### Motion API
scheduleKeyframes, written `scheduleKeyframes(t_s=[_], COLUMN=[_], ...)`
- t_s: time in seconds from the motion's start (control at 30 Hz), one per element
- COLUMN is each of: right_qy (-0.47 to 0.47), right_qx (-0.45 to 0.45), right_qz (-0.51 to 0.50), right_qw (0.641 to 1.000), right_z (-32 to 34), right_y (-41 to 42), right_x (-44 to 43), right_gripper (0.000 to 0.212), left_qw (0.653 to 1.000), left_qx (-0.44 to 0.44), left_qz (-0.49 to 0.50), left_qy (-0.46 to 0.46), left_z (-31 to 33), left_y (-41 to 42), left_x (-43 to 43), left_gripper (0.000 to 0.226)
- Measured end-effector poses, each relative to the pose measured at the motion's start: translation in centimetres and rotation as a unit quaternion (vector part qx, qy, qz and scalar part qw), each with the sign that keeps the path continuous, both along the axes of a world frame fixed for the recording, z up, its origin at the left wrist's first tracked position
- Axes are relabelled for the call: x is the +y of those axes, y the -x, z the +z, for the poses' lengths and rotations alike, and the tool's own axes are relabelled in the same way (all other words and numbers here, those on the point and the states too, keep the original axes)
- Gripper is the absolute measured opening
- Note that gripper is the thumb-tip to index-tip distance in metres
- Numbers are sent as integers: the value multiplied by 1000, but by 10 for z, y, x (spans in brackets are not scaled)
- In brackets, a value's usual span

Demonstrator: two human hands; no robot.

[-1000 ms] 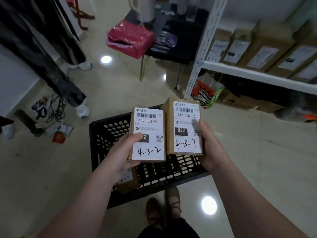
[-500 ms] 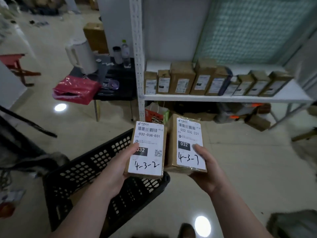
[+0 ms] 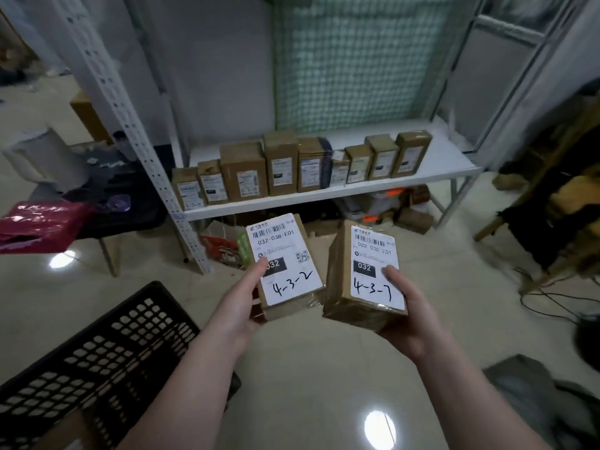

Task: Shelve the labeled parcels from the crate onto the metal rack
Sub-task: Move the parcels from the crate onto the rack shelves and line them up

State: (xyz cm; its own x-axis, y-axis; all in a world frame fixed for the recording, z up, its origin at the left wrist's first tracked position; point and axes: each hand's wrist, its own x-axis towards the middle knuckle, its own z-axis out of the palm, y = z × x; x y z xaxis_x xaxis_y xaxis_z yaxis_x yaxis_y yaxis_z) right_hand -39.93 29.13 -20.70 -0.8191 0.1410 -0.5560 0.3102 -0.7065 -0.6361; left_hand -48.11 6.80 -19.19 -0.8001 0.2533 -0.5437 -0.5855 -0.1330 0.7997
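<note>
grips parcel 4-3-2 (image 3: pixel 285 264) in left hand (image 3: pixel 238 308) | grips parcel 4-3-7 (image 3: pixel 367 277) in right hand (image 3: pixel 410 319) | holds both facing metal rack (image 3: pixel 449 157)

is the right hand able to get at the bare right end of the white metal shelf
Probably yes: open floor lies between the right hand and the white metal shelf, whose right end is bare. The hand grips the brown cardboard parcel marked 4-3-7.

The left hand (image 3: pixel 238 308) and right hand (image 3: pixel 412 319) were bare, with short, rounded thumbs. The left forearm (image 3: pixel 181 384) and right forearm (image 3: pixel 470 394) were bare as well, down to the picture's lower edge.
</note>
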Motion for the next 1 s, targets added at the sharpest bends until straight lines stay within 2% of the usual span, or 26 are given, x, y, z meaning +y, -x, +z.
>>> scheduleKeyframes(t_s=[0.2,0.5,0.7,1.0], right_qy=[-27,-57,-100,-108], right_qx=[5,36,14,-20], right_qz=[-3,10,-5,-39], right_qw=[1000,998,995,993], right_z=[16,24,10,-1], right_y=[-8,9,39,123], right_x=[84,152,209,329], right_gripper=[35,44,73,72], left_qw=[1000,999,998,992], left_qx=[-1,21,7,-20], left_qz=[-2,-31,-63,-120], left_qy=[-15,-13,-25,-12], left_z=[13,26,10,-2], left_y=[-14,20,60,169], left_x=[83,159,224,345], left_gripper=[23,21,23,30])
